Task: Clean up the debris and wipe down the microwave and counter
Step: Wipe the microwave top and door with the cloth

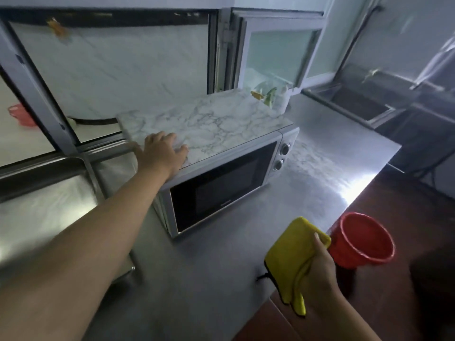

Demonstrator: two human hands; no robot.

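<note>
Head view: the left hand (163, 150) is laid with relaxed fingers on the microwave (221, 173), on the worktop (221, 262). A yellow cloth (293, 252) is clutched by the right hand (320, 269). Beyond the fingertips, debris (264, 94) could be swept off.

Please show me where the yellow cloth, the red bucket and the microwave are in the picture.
yellow cloth (290, 254): head view, on the flat folded part above the right hand.
red bucket (354, 252): head view, on its outer wall below the rim.
microwave (221, 190): head view, on the dark door glass.
</note>
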